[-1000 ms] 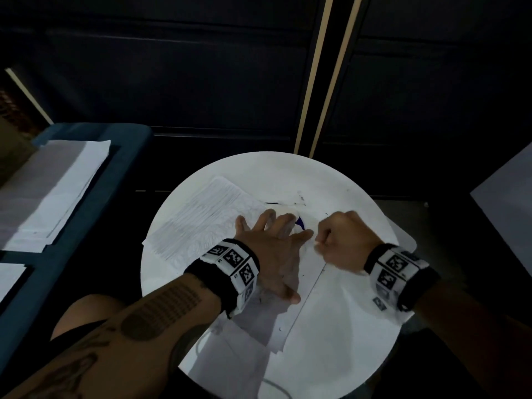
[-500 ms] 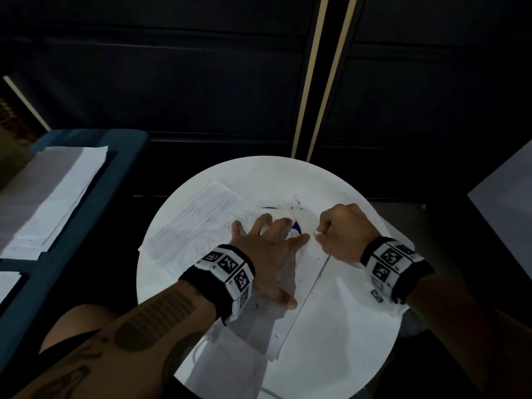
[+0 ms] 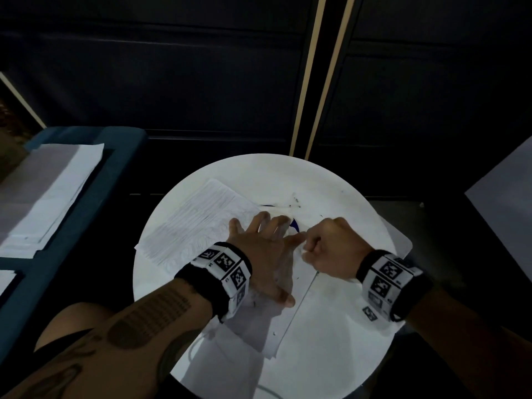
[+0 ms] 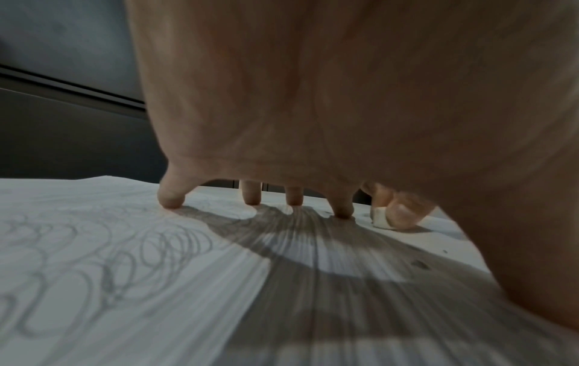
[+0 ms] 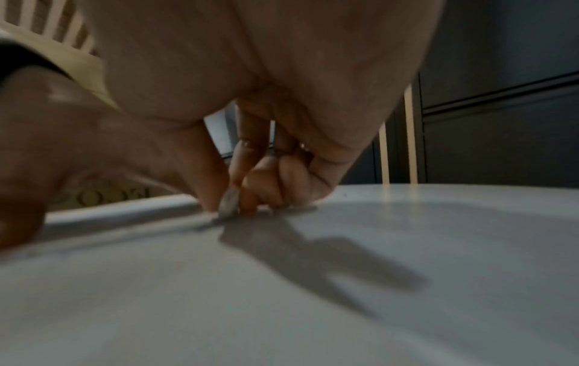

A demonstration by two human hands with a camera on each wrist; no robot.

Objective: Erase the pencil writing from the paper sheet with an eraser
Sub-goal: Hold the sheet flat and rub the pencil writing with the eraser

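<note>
Round white table [image 3: 331,326], right hand [image 3: 334,247] pinching eraser [image 4: 380,217]

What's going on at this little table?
A person is rubbing pencil marks off a sheet of paper on a round white table. The left hand lies flat with fingers spread, pressing the paper down. The right hand pinches a small white eraser against the sheet beside the left fingertips. Plenty of pencil scribbles remain on the paper's left part.
</note>
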